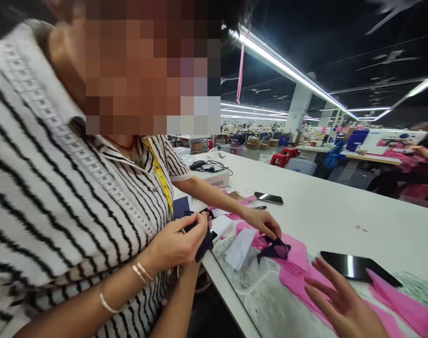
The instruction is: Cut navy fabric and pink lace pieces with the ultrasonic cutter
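Hanging over the flat pink cloth pieces (294, 277), your right hand (347, 300) has its fingers spread apart with nothing between them. You cannot see much of your left side: a bare forearm (179, 303) that seems to be yours comes up from below, and its hand is hidden behind your co-worker's right hand (186, 239), so I cannot tell what those fingers do.

That co-worker, in a striped shirt (76, 188), sits close on your left. Their right hand has its fingers together on a dark blue cloth piece (204, 245) near the table edge. Their left hand (263, 222) reaches over to another dark cloth piece (275, 249), with its fingertips touching it. This one lies on top of the pink pieces.

Under the pink pieces is a shiny gray sheet (270, 300), with a white scrap (240, 249) near its back edge. Just past your right fingers lies a black tablet (362, 267). A folded pink cloth (404, 300) sits to the right of your hand, beside some pale strings (420, 291). Farther back on the white table (312, 211) are a phone (269, 198) and a white box (217, 178) with a black cord (214, 165).
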{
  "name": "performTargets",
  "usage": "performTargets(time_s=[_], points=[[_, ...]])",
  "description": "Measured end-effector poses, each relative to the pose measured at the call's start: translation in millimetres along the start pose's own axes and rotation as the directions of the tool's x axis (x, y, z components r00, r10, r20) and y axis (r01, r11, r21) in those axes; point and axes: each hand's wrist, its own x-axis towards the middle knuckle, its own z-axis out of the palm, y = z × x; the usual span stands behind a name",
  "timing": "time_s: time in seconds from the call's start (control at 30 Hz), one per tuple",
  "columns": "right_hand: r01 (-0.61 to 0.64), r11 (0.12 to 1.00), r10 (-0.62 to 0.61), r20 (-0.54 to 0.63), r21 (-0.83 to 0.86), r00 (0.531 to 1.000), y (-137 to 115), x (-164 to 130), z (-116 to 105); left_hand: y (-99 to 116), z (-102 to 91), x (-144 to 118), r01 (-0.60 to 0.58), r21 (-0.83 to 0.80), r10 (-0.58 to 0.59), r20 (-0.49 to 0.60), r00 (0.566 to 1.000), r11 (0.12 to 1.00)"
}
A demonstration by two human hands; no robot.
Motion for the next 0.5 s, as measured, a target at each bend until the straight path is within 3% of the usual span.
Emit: performTargets(time_s=[0.07,0.17,0.3,0.4,0.47,0.5], points=[[0.0,0.998,0.005,0.078,-0.069,0.997,-10.1,7.0,1.9,0.7,-3.2,-6.6,0.028,-0.025,-0.03,-0.068,0.997,0.999],[0.054,0.942,-0.001,0.159,-0.332,0.987,-10.1,11.3,5.1,4.8,-7.0,-12.6,0.079,0.028,-0.075,-0.128,0.989,0.996],[0.019,0.884,0.06,0.153,-0.468,0.986,4.3,-2.4,10.9,2.2,-4.7,-2.6,0.116,-0.043,-0.121,-0.146,0.982,0.992],[0.03,0.87,0.074,0.19,-0.492,0.979,10.9,-16.6,15.5,-4.3,6.0,17.2,-0.015,0.0,0.015,-0.084,0.996,1.0],[0.031,0.875,0.076,0.2,-0.482,0.977,11.8,-22.3,15.9,-3.9,14.7,33.6,-0.196,0.247,0.192,0.04,0.981,0.949],[0.025,0.881,0.078,0.197,-0.472,0.977,11.6,-23.7,14.8,-2.3,18.3,42.0,-0.283,0.383,0.26,0.111,0.959,0.879]])
